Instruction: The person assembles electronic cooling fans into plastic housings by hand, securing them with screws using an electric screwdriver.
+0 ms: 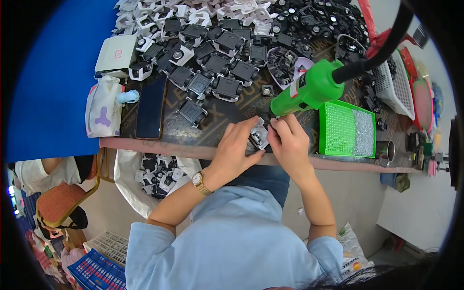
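Near the table's front edge, my left hand [234, 151] grips a small white and grey plastic housing [259, 135] between thumb and fingers. My right hand [290, 145] is closed in a pinch at the housing's right side; what its fingertips hold, if anything, is hidden. Just above both hands a green electric screwdriver [309, 89] hangs at a slant from a black cable, its tip pointing down behind the right fingers. To the right of my right hand lies a green tray [333, 129] with a heap of small silvery screws [363, 133] on one side.
Several black and white camera-like assemblies [217, 63] cover the table's middle, with white parts [193, 14] and black parts [309, 19] piled behind. A phone [151, 108], tissue pack [104, 107] and white box [116, 54] lie left. Right stand a metal cup [385, 151] and white basket [394, 84].
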`<control>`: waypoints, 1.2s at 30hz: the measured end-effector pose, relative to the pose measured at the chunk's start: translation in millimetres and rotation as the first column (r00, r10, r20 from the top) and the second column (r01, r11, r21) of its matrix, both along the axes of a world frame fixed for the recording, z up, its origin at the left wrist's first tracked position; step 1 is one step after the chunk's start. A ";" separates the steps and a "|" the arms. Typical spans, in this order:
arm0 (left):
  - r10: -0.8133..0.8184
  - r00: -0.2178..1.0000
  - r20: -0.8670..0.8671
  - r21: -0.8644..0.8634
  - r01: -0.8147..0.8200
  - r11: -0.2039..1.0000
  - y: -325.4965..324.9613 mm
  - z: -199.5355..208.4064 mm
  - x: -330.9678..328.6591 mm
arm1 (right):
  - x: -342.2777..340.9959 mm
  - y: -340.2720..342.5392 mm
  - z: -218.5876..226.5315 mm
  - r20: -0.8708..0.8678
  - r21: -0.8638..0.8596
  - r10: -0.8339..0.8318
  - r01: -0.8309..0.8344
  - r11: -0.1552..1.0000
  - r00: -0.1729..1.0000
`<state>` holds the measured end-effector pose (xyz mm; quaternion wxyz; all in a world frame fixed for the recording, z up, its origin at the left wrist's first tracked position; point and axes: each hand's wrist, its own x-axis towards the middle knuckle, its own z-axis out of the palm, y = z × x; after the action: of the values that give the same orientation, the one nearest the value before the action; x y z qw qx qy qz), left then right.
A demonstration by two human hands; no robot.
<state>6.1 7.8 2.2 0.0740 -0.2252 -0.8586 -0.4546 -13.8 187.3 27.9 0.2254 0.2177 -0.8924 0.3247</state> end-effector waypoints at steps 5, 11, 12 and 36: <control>0.012 1.000 0.004 0.015 -0.012 1.000 0.5 -0.3 1.0 | -1.8 0.1 -4.2 0.002 0.129 0.008 -0.008 0.992 1.000; 0.012 1.000 -0.009 0.013 -0.012 1.000 -0.6 -1.6 1.0 | -1.1 -0.6 -5.4 -0.013 0.033 -0.002 0.002 0.999 1.000; 0.012 1.000 -0.016 0.020 -0.012 1.000 0.0 -2.2 0.9 | -0.5 -0.7 -5.7 -0.013 0.036 -0.002 0.003 0.999 1.000; -0.026 0.999 -0.019 0.007 0.026 1.000 -0.2 0.0 0.0 | -219.3 258.5 -34.6 -0.026 0.348 -0.457 0.436 0.830 0.889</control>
<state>6.1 7.6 2.2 0.0770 -0.2403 -0.8533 -0.4563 -233.0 445.8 -6.7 0.2270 0.0297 -0.9674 0.1079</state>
